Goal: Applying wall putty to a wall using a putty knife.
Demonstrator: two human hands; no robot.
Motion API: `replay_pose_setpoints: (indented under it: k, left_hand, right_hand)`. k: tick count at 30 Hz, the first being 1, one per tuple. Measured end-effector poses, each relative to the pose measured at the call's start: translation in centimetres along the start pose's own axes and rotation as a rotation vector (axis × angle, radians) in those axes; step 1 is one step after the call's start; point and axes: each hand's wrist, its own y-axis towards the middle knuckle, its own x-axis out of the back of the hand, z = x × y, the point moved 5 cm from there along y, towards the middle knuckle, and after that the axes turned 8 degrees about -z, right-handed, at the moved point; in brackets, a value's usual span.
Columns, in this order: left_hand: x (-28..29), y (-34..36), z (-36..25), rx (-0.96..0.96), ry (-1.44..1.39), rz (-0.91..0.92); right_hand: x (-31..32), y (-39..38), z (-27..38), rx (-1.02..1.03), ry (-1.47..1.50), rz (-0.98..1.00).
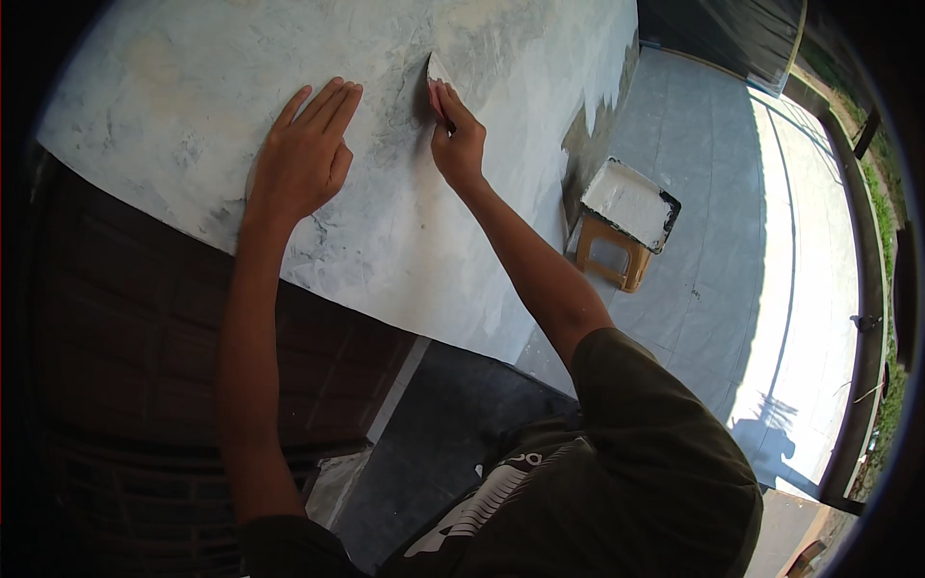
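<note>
A wall (405, 250) coated in patchy white and grey putty fills the upper left. My left hand (299, 164) lies flat against it, fingers stretched and nothing held. To its right, my right hand (460, 144) grips a putty knife (435, 72) with a reddish part showing near the fingers. The knife's thin blade points up and seems to meet the wall; its handle is mostly hidden in my fist. Around the blade the coating looks streaked, with grey showing through.
A black-edged tray (621, 197) of white putty sits tilted in view on a light-brown stool (631, 270), right of the wall. Grey floor (694, 144) runs to a sunlit strip and a dark rail (858, 395). Brown panelling (145, 279) lies lower left; dark sheeting (723, 39) hangs beyond.
</note>
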Motion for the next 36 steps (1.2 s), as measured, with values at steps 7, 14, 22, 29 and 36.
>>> replay_pose_setpoints:
  k: [7, 14, 22, 29, 36]
  left_hand:
    - [0.1, -0.3, 0.2, -0.01, -0.002, -0.038]
    - [0.2, -0.1, 0.1, -0.01, -0.003, -0.01]
    - [0.1, -0.3, 0.2, -0.006, -0.022, 0.0]
    - [0.2, -0.2, 0.1, -0.007, -0.027, -0.011]
    - [0.0, -0.4, 0.2, -0.012, -0.001, -0.008]
  right_hand:
    - [4.7, -12.1, 3.8, 0.008, 0.019, 0.281]
    - [6.6, -5.5, -1.5, -0.558, 0.153, -0.133]
    - [-1.6, -9.3, 6.4, 0.021, -0.022, 0.16]
    - [6.3, -16.7, 8.1, -0.149, 0.083, 0.276]
    - [5.9, -6.3, 2.8, -0.442, -0.099, 0.068]
